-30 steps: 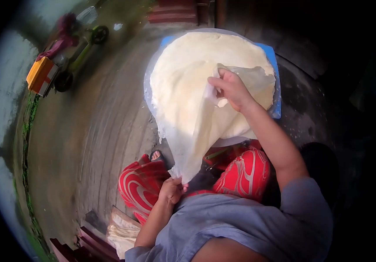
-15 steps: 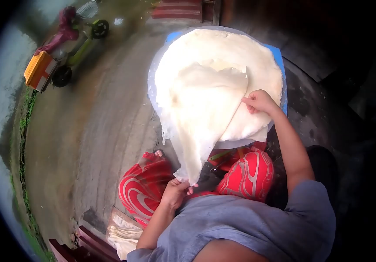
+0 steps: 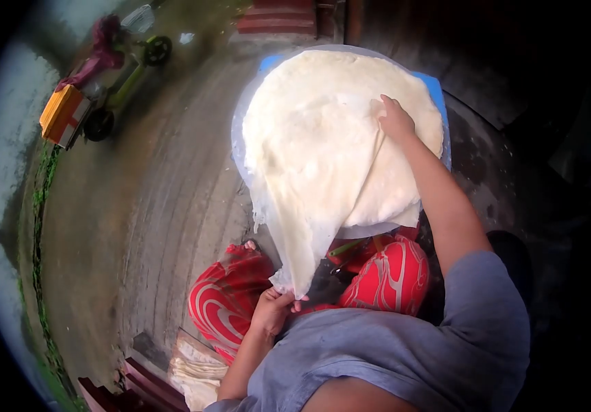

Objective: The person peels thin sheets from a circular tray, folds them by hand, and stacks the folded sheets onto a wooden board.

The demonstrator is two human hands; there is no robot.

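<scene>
A stack of thin, pale, round sheets point(image 3: 288, 110) lies on a round board with a whitish rim. The top sheet point(image 3: 309, 206) is drawn down to a narrow point toward my lap. My left hand point(image 3: 275, 309) pinches that lower tip. On the stack's right part, my right hand point(image 3: 395, 120) has its fingers closed on the sheet's upper right edge, beside a long diagonal fold. The blue surface point(image 3: 433, 89) under the board shows at its corners.
My knees in red patterned cloth point(image 3: 388, 278) flank the pulled sheet. Folded pale sheets point(image 3: 196, 367) lie at lower left beside dark red wood point(image 3: 151, 388). A scooter with an orange box point(image 3: 65, 117) stands at upper left, and red steps point(image 3: 278, 19) are at the top.
My right hand has let go of the sheet, moved down and right, then back up onto its upper right edge. The folded-over part now lies flatter. My left hand keeps its pinch.
</scene>
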